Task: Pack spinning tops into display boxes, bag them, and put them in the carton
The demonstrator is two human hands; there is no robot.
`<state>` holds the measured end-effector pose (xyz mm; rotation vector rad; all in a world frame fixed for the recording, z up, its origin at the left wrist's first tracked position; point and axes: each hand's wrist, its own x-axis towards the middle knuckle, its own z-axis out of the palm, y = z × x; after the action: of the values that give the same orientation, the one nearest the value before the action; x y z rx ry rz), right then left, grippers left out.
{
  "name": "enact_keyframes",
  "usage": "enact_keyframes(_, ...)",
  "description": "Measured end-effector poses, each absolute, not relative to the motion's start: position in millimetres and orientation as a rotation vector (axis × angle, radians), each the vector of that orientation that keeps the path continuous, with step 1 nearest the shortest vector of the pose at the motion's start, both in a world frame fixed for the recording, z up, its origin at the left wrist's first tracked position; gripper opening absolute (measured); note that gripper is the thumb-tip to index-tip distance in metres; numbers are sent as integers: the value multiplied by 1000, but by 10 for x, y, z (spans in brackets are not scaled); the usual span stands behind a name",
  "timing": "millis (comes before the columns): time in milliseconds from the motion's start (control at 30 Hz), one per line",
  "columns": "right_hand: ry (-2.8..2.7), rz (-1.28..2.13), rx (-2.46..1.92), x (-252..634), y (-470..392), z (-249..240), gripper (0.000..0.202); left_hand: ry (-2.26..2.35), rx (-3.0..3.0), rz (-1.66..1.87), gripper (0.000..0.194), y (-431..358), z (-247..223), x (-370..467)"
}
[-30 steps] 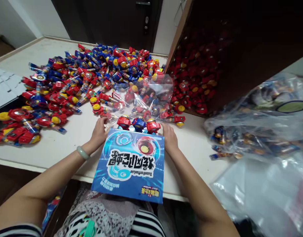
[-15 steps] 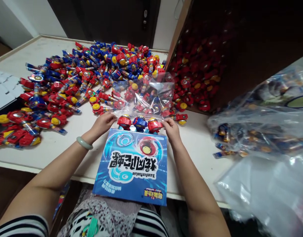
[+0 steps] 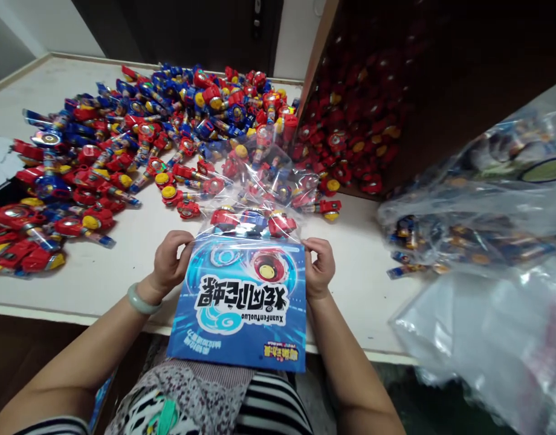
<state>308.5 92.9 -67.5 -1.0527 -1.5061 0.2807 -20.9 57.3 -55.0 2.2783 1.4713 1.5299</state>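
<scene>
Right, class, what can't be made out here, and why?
Head view:
Lower parts of three red and blue plastic toys: hidden behind the blue printed cardboard box.
Box's inside: hidden by its own front.
Top of the large brown cardboard carton: cut off by the picture's upper edge.
Contents of the clear plastic bag at right: blurred, under folds.

At the far edge of the blue box point(image 3: 242, 302), three toys point(image 3: 254, 221) have the lower parts hidden. To the box's right, the plastic bags point(image 3: 477, 326) and, farther, the carton point(image 3: 463, 103) are cut by the picture edge; the carton's depth is too dark.
</scene>
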Motion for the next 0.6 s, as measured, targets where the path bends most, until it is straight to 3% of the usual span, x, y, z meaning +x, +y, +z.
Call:
enact_keyframes(200, -1405, 314, -1059, 3060, 820, -679, 8, 1369, 2428, 1489, 27, 500, -476, -239)
enact_keyframes(433, -1721, 220, -913, 3301, 290, -764, 41, 1260, 2480, 1410, 37, 301, -443, -245)
enact_keyframes(600, -1726, 195, -949, 3277, 41, -798, 44, 1203, 2365, 1394, 37, -6, -584, -273)
